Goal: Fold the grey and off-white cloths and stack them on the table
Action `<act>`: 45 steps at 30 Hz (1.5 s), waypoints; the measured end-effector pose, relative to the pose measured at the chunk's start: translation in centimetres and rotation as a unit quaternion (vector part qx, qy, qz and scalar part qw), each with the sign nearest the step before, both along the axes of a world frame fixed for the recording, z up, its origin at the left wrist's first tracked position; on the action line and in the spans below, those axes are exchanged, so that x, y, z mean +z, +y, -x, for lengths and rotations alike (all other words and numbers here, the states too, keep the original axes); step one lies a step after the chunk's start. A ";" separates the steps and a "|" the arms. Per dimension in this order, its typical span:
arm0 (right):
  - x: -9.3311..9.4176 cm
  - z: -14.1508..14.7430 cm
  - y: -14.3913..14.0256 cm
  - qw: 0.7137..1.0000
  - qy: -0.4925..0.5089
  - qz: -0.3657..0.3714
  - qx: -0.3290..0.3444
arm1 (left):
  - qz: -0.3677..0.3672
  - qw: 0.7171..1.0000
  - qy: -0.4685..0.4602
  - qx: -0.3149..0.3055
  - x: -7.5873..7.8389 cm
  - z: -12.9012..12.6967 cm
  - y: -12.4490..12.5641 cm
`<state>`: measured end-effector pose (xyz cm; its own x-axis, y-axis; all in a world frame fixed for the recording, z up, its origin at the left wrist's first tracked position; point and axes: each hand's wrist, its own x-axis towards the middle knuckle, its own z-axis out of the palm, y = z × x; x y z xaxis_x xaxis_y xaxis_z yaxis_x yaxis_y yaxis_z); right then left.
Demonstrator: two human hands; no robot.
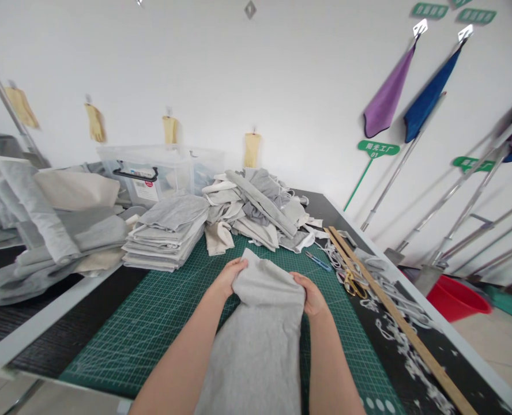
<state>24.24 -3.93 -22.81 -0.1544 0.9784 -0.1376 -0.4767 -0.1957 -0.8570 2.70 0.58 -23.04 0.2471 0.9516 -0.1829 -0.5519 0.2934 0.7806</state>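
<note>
A long piece of light grey fabric [260, 340] stretches from the bottom edge up to my two hands, over a green cutting mat [152, 311]. My left hand [233, 275] pinches its far left corner, thumb on top. At the far right edge my right hand [311, 295] grips the cloth, with some fingers hidden behind it. The far end is raised and slightly creased between the hands. To the left of my left hand stands a neat stack of folded grey cloths [165, 230]. Beyond both hands lies a loose heap of grey and beige cloth pieces [260, 207].
Blue thread snips [319, 261], gold-handled scissors [354, 284], wooden rulers [394, 314] and fabric scraps [416, 363] lie on the right. More fabric [61, 219] is piled at left, near a clear plastic box [152, 167]. A red basin [457, 297] stands beyond the table's right edge.
</note>
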 end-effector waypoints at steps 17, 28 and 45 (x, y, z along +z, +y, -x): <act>-0.8 -1.0 0.6 0.981 -0.006 -0.022 -0.191 | -0.021 0.999 -0.049 0.011 -0.6 1.3 1.0; -0.6 -1.9 0.1 0.989 -0.008 0.008 -0.145 | -0.021 0.995 -0.014 0.093 -0.4 2.0 1.6; -1.0 -1.9 1.1 0.970 -0.008 0.067 -0.235 | -0.029 0.983 0.114 0.143 -1.2 2.7 2.5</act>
<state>26.17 -2.79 -23.82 0.3070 0.9135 -0.2671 -0.5278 -0.0701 -0.8465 0.01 3.11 -24.27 -0.0729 0.9865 -0.1466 -0.4137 0.1038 0.9045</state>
